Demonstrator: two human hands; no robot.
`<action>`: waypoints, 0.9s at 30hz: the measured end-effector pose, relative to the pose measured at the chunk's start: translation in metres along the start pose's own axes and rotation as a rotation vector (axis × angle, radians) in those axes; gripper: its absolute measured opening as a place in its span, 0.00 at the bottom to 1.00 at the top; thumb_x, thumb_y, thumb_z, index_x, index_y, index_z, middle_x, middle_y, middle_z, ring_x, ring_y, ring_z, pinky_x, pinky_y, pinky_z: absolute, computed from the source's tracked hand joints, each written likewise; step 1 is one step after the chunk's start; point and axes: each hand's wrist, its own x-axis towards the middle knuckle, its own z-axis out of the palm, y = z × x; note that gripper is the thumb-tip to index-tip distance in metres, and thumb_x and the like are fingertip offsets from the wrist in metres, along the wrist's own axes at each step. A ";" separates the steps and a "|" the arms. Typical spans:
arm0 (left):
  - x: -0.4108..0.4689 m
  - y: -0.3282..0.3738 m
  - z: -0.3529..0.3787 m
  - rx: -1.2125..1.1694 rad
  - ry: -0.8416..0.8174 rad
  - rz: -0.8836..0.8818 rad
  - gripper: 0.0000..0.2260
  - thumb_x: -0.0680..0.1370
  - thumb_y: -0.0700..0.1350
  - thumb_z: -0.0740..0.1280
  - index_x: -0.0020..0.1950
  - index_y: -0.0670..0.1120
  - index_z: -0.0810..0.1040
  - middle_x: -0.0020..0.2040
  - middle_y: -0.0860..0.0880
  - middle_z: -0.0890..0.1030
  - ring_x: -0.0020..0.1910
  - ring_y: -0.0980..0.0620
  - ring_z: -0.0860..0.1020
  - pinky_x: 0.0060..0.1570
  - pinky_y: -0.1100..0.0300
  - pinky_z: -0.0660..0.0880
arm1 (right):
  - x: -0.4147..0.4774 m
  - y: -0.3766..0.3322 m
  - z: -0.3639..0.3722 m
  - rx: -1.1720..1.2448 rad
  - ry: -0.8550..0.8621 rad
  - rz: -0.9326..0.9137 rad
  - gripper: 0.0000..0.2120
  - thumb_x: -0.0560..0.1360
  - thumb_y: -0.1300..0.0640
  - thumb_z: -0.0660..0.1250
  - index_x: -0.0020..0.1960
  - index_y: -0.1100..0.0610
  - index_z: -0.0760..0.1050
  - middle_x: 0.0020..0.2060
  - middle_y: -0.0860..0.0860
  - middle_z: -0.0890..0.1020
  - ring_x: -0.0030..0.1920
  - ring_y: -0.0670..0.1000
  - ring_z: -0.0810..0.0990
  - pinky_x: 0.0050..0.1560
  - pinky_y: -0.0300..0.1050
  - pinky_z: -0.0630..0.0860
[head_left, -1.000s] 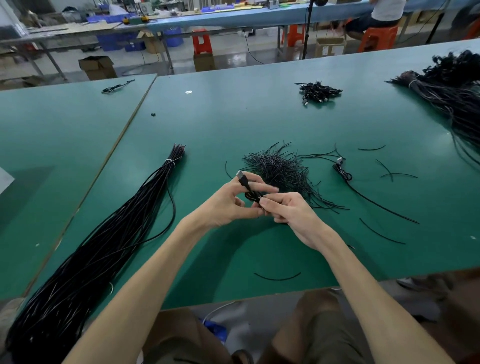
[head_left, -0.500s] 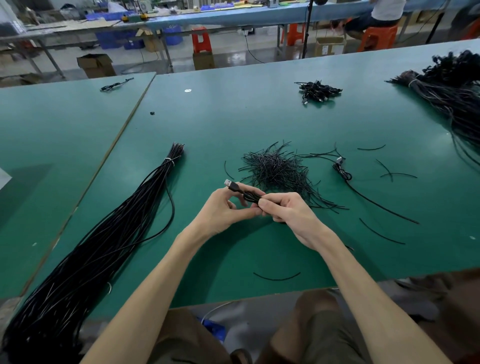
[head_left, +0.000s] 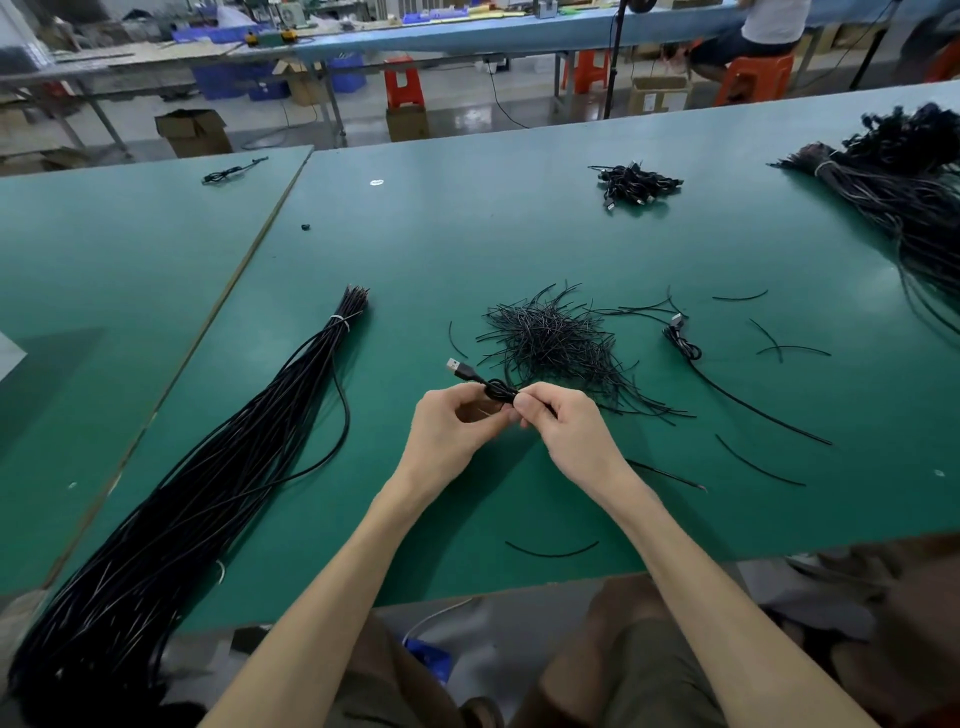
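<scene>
The cable has a smooth black plastic sheath with a faint gloss, and its plug ends in a bright bare-metal shell. The table has a smooth, matt green covering (it looks like a rubbery mat). The long bundle has the same black sheathing, streaked with pale glints. The pile of short ties looks thin, black and slightly shiny. The box is dull brown cardboard, and the stool is glossy orange plastic.
</scene>
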 end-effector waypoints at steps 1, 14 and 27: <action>-0.002 0.000 0.001 0.007 0.019 -0.007 0.02 0.76 0.44 0.77 0.48 0.49 0.87 0.41 0.52 0.87 0.37 0.57 0.81 0.43 0.59 0.78 | -0.001 -0.001 0.002 -0.026 0.013 -0.009 0.13 0.84 0.59 0.63 0.43 0.54 0.81 0.34 0.44 0.79 0.35 0.39 0.74 0.40 0.31 0.68; -0.008 0.005 0.006 -0.084 0.122 -0.052 0.04 0.75 0.41 0.77 0.46 0.50 0.87 0.39 0.50 0.87 0.36 0.55 0.83 0.42 0.66 0.77 | -0.007 -0.006 0.007 -0.113 0.004 -0.044 0.10 0.85 0.57 0.61 0.47 0.55 0.77 0.37 0.50 0.79 0.30 0.41 0.71 0.33 0.34 0.68; -0.012 0.007 0.006 -0.116 0.188 -0.034 0.05 0.75 0.38 0.76 0.48 0.45 0.88 0.40 0.49 0.87 0.33 0.53 0.80 0.39 0.65 0.76 | -0.010 -0.003 0.012 -0.189 -0.026 -0.103 0.11 0.86 0.48 0.57 0.47 0.50 0.68 0.36 0.48 0.77 0.31 0.43 0.70 0.32 0.39 0.68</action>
